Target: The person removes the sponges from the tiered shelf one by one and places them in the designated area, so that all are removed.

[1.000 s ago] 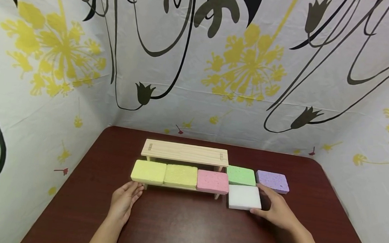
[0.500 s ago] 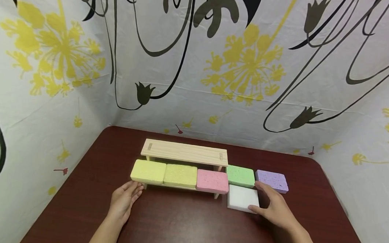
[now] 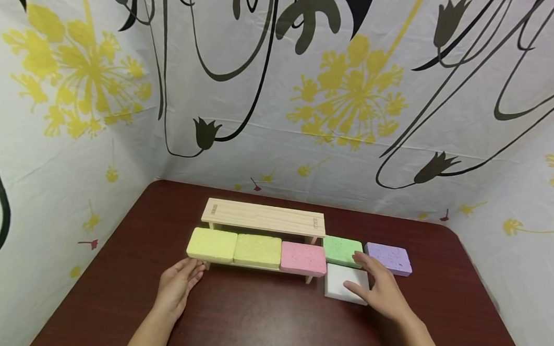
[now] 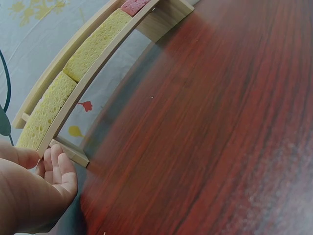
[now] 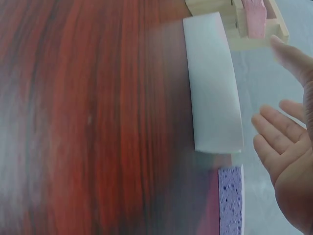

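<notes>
Pale wooden two-tier stand (image 3: 265, 217) and white rectangular foam block (image 3: 337, 281) on a dark red-brown counter (image 3: 260, 318).
The stand is upright, its upper board behind the lower, which carries, left to right, a light-yellow rectangular sponge (image 3: 212, 244), a deeper-yellow rectangular sponge (image 3: 257, 250) and a pink rectangular sponge (image 3: 303, 258). The smooth block lies flat beside the stand's right end, slightly askew, just in front of a green speckled sponge (image 3: 341, 249); whether they touch is unclear.

Floral cloth (image 3: 279, 121) screens this table (image 3: 269, 319) (room type unclear)
</notes>
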The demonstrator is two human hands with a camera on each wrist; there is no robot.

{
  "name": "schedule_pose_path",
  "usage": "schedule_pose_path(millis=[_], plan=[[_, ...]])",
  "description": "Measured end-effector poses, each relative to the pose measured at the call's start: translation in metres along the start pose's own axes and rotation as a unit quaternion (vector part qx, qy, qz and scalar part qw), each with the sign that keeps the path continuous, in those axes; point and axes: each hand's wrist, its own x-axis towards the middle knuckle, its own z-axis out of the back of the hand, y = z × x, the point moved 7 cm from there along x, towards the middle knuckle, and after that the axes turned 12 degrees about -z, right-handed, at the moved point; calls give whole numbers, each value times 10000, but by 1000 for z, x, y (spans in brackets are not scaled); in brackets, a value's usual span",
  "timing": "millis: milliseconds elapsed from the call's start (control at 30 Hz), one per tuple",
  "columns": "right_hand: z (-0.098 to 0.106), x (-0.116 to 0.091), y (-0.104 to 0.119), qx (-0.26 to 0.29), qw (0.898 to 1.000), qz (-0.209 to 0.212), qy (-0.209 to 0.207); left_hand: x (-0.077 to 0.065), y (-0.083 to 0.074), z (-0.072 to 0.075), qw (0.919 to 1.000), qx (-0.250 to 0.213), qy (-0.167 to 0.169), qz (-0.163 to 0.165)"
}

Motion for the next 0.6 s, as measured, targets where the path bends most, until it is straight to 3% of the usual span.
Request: schedule_pose_path(millis=[600], plan=[[-23, 20, 33, 552, 9979, 233, 246, 0, 0, 0, 10000, -41, -25, 11]])
